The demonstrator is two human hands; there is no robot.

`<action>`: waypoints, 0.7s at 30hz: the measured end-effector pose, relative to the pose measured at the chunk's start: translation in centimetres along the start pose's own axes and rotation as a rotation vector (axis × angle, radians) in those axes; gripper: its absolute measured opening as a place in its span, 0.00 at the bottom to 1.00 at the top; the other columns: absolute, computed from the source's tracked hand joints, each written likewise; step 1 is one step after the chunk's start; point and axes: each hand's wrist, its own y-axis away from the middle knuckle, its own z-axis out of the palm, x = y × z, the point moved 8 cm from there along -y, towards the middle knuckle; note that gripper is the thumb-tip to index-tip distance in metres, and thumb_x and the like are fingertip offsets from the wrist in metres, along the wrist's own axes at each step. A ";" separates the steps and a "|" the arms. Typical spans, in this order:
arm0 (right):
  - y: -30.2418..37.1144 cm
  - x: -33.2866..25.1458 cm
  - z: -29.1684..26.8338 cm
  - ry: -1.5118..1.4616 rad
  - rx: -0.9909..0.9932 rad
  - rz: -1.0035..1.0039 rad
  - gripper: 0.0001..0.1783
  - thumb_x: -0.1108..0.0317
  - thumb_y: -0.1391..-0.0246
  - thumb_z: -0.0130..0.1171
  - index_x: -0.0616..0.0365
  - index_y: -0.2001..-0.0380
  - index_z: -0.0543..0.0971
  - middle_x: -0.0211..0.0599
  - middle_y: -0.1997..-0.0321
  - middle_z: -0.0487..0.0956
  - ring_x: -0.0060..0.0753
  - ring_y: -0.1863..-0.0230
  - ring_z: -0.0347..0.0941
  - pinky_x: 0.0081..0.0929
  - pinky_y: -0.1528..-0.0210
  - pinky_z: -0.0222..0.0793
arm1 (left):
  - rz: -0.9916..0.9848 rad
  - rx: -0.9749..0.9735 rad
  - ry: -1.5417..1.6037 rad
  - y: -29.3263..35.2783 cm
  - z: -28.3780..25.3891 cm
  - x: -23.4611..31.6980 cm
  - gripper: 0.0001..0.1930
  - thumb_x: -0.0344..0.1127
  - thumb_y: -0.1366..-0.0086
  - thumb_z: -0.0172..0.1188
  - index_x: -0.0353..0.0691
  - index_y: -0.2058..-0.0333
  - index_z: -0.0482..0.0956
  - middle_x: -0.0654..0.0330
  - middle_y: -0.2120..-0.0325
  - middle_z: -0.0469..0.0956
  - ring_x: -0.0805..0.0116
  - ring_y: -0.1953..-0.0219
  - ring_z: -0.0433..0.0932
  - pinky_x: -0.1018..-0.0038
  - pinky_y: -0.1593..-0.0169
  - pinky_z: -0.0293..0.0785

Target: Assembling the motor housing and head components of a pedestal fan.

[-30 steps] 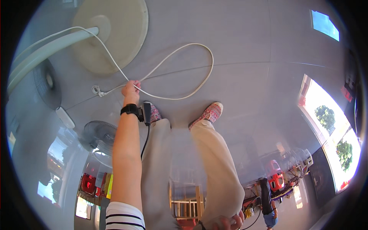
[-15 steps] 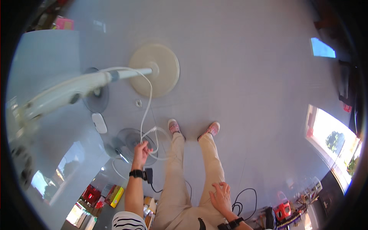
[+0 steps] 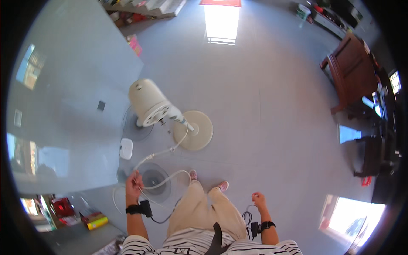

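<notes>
My left hand (image 3: 134, 182) is closed around a white power cord (image 3: 163, 152). Loops of this cord hang from my fingers, and it runs up to a white pedestal fan's pole. The fan's motor head (image 3: 149, 102) is bare at the front, with no blades or guard on it. Its pole slants down to a round cream base (image 3: 199, 138) on the floor, ahead of my feet. Off to the right of my legs, my right hand (image 3: 258, 199) is raised with its fingers curled in and nothing visible in them.
Two round greyish discs lie on the floor, one disc (image 3: 155, 182) by my left hand, another disc (image 3: 137, 127) behind the fan. A white flat device (image 3: 126, 148) lies by the glossy wall (image 3: 80, 110) at left. A wooden chair (image 3: 352, 68) stands far right.
The view has shifted, so the fan now shows whole and farther off. My right hand has lifted from my thigh, and its fingers have curled. My left hand still holds the cord.
</notes>
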 end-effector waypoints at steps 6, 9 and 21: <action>-1.0 -10.8 -9.2 -0.092 0.118 -0.051 0.10 0.63 0.51 0.52 0.55 0.65 0.74 0.31 0.77 0.73 0.21 0.75 0.71 0.22 0.76 0.66 | 0.109 -0.090 0.159 5.2 -0.7 5.8 0.13 0.43 0.38 0.47 0.40 0.66 0.72 0.71 0.90 0.58 0.80 0.92 0.53 0.82 0.87 0.54; -1.0 -15.3 -8.0 -0.049 0.061 -0.081 0.11 0.63 0.50 0.51 0.54 0.64 0.73 0.31 0.75 0.73 0.22 0.73 0.72 0.23 0.73 0.67 | 0.135 -0.002 -0.107 6.6 -1.3 7.2 0.14 0.43 0.38 0.47 0.37 0.68 0.73 0.70 0.92 0.60 0.81 0.93 0.55 0.82 0.87 0.59; -1.0 -30.3 12.7 0.679 -0.416 -0.496 0.17 0.61 0.55 0.55 0.58 0.62 0.74 0.43 0.73 0.76 0.37 0.70 0.73 0.30 0.66 0.68 | -0.278 0.224 -0.312 6.3 -19.3 -1.9 0.15 0.40 0.41 0.48 0.36 0.81 0.71 0.60 0.87 0.70 0.71 0.87 0.69 0.74 0.79 0.73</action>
